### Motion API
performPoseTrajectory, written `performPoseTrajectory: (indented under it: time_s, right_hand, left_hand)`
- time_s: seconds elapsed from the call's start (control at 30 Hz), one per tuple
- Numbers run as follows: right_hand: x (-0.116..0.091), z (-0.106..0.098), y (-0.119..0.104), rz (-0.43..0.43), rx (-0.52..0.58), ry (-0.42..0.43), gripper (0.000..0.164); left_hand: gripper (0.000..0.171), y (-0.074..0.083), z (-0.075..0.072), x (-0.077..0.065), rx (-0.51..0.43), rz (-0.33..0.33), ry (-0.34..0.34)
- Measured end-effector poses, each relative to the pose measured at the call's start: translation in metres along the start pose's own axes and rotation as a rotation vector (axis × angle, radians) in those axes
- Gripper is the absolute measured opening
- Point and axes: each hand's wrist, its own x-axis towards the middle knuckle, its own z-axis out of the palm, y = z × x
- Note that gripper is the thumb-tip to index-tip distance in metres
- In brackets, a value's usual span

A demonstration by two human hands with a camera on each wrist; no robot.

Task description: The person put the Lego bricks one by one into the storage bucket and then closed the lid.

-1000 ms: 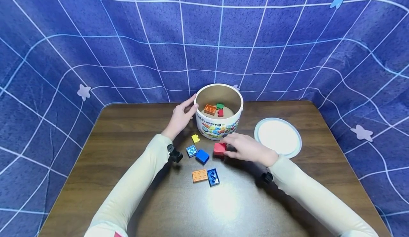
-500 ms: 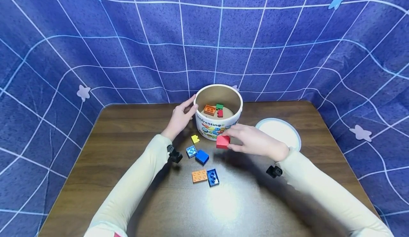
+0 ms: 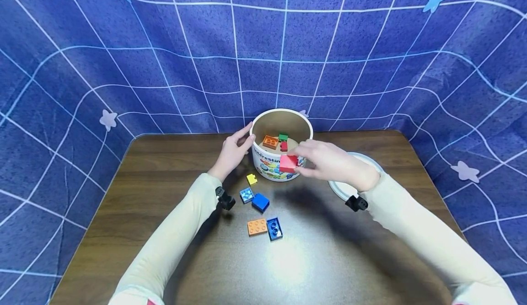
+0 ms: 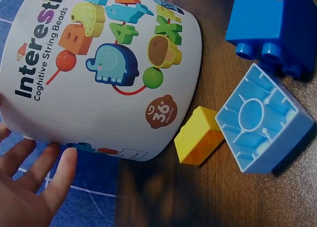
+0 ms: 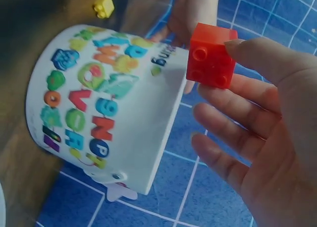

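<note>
My right hand (image 3: 329, 161) pinches a red toy brick (image 3: 288, 163) between thumb and fingers, lifted in front of the rim of a white printed bucket (image 3: 263, 156). Studs show on the red brick (image 5: 210, 63) in the right wrist view. My left hand (image 3: 233, 152) rests its fairly straight fingers against the bucket's left side. Inside the bucket lie an orange brick (image 3: 270, 141), a green brick (image 3: 283, 137) and a small red brick (image 3: 284, 146). The left wrist view shows the fingers (image 4: 62, 175) right at the bucket's printed wall.
On the wooden table (image 3: 173, 250), before the bucket, lie a yellow brick (image 3: 252, 179), a light blue brick (image 3: 246, 195), a blue brick (image 3: 260, 202), an orange brick (image 3: 257, 227) and a dark blue brick (image 3: 274, 228). A white lid (image 3: 343, 189) is partly hidden under my right arm.
My right hand has lifted the red brick off the table and carried it up towards the bucket's rim. The left hand has stayed on the bucket.
</note>
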Motion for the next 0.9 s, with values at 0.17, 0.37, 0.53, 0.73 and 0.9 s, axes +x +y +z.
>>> performPoseTrajectory:
  time_s: [0.17,0.37,0.53,0.73,0.9]
  right_hand:
    - [0.009,-0.009,0.006,0.035,0.033,-0.017,0.04]
    - [0.023,-0.017,0.019,0.095,0.097,-0.042,0.035]
    - [0.038,-0.018,0.032,0.118,0.133,-0.054,0.033]
    - [0.053,-0.016,0.045,0.136,0.127,-0.061,0.033]
    - [0.064,-0.011,0.055,0.167,0.132,-0.067,0.034]
  left_hand:
    - [0.054,0.001,0.0,0.0,-0.009,0.001,-0.004]
    - [0.053,0.0,0.001,0.001,-0.012,-0.001,-0.002]
    - [0.053,0.0,0.001,0.0,-0.012,-0.005,0.005]
    - [0.053,0.001,0.002,0.0,-0.013,-0.006,0.01]
    - [0.053,0.002,0.003,0.0,-0.009,-0.008,0.018]
